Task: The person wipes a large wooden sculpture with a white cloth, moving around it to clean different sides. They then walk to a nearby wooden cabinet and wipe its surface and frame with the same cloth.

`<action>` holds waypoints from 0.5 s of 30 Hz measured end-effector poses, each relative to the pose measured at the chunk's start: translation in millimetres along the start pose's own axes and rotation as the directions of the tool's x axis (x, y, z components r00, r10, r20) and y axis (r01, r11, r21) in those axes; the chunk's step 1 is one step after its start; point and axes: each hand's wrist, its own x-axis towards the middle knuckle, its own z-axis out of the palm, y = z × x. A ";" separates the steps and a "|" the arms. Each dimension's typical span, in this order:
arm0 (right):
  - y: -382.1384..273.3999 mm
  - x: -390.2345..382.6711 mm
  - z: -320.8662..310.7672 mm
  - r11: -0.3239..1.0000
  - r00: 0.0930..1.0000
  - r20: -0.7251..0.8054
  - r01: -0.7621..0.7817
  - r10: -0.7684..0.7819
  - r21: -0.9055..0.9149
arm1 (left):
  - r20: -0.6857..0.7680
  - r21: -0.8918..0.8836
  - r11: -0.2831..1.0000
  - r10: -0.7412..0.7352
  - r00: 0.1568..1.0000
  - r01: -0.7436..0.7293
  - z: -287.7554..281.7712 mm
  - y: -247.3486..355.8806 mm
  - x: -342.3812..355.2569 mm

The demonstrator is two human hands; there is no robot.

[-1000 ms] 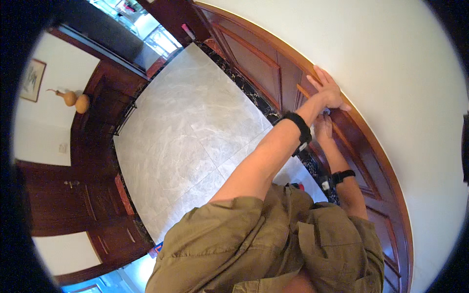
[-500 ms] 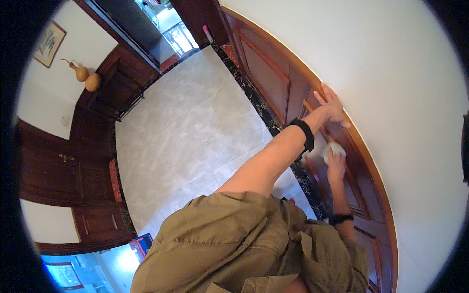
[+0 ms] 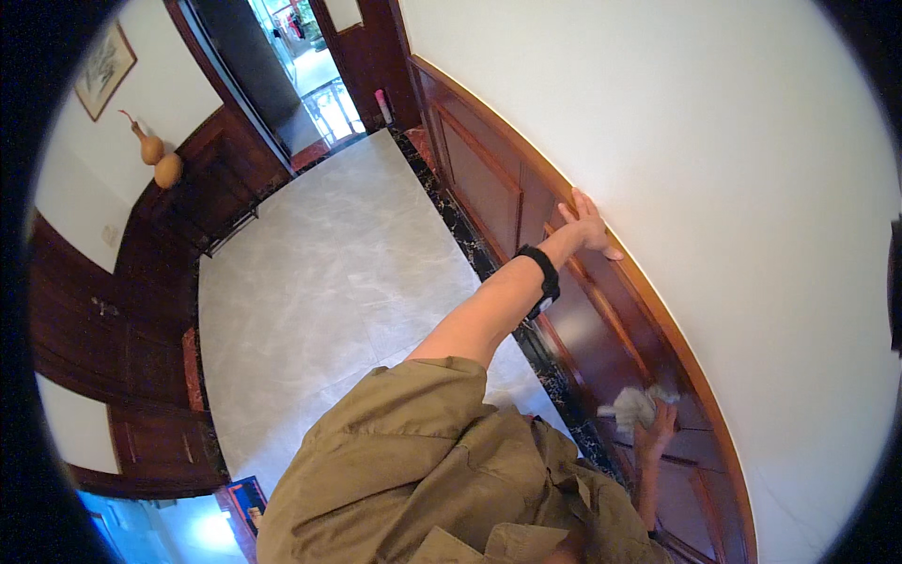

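Note:
My left hand (image 3: 587, 226) rests flat with fingers spread on the top rail of the dark red wood wall panelling (image 3: 489, 188); a black band sits on that wrist. Lower down, my right hand (image 3: 655, 430) presses a crumpled white cloth (image 3: 636, 405) against the panelling near its top rail. My olive-green shirt fills the lower middle of the view.
A white wall (image 3: 714, 169) rises above the panelling. The floor is pale marble tile (image 3: 319, 273) with a dark speckled border. Dark wood cabinets (image 3: 122, 320) line the left side, two gourds (image 3: 160, 160) hang on the far wall, and a doorway (image 3: 310, 56) opens at the back.
My right hand with the cloth has moved down and back along the panelling, away from my left hand. My left hand stays on the top rail. The view has shifted.

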 end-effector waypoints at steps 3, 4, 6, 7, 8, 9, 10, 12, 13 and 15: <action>-55.4 42.6 -20.2 0.945 0.934 -0.177 0.282 -0.310 -0.169 | -0.009 -0.148 0.989 -0.014 1.000 0.013 6.4 -16.2 2.7; -62.4 53.7 -21.6 0.916 0.896 -0.226 0.337 -0.383 -0.216 | -0.032 -0.163 0.987 -0.007 0.999 0.002 8.8 -18.8 4.5; -73.4 80.4 -17.2 0.856 0.822 -0.278 0.414 -0.498 -0.309 | -0.084 -0.194 0.981 -0.003 0.996 -0.013 12.3 -28.0 8.0; -75.6 91.7 -19.6 0.818 0.780 -0.290 0.446 -0.555 -0.364 | -0.106 -0.201 0.980 -0.015 0.994 -0.007 16.0 -29.6 9.2; -74.8 103.4 -17.5 0.797 0.786 -0.230 0.473 -0.575 -0.375 | -0.130 -0.207 0.978 -0.028 0.991 0.001 18.8 -32.0 10.1; -69.0 114.2 -11.2 0.773 0.789 -0.163 0.500 -0.593 -0.390 | -0.149 -0.219 0.976 -0.040 0.988 0.006 23.0 -31.2 10.9; -62.8 120.2 -4.5 0.755 0.795 -0.094 0.522 -0.599 -0.397 | -0.151 -0.217 0.976 -0.062 0.987 0.027 23.6 -28.7 5.0; -55.8 124.7 4.5 0.732 0.800 0.018 0.557 -0.600 -0.392 | -0.152 -0.207 0.975 -0.111 0.982 0.078 21.2 -27.4 -5.7; -57.6 125.2 9.7 0.713 0.791 0.015 0.559 -0.611 -0.424 | -0.158 -0.224 0.971 -0.118 0.980 0.081 20.5 -25.5 -12.1; -70.0 129.6 11.0 0.689 0.799 0.047 0.546 -0.600 -0.476 | -0.198 -0.248 0.968 -0.088 0.976 0.037 22.6 -27.5 -16.6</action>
